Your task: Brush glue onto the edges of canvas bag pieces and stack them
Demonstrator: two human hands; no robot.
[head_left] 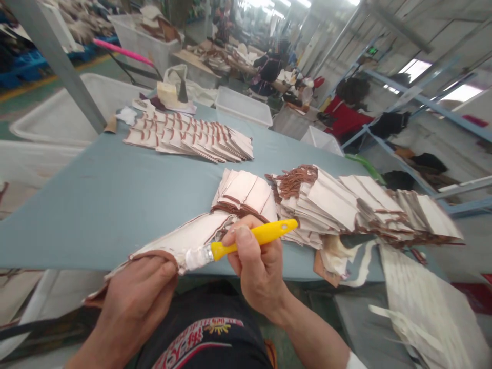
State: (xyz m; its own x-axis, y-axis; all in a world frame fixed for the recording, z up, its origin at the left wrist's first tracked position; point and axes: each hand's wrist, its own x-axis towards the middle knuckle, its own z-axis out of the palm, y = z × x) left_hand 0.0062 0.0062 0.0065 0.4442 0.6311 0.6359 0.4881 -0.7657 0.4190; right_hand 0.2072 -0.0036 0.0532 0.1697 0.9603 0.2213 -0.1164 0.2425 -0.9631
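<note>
My right hand [259, 266] grips a paintbrush [274, 231] by its yellow handle. The brush's white-coated bristles touch the near end of a pale panel with brown edging [182, 236], which looks like leather or fabric. My left hand [134, 292] is closed on that panel's folded brown edge at the front of the table; the fingertips are partly hidden under it. Just beyond my right hand sits a small stack of similar pale pieces [249, 187] with brown edges.
Overlapping rows of pale pieces [184, 134] lie on the blue-grey table [103, 205] toward the back. More stacks [330, 200] run along the right. Plastic bins [244, 105] stand beyond the table, a metal post [63, 61] rises at left, and a co-worker [267, 69] is farther off.
</note>
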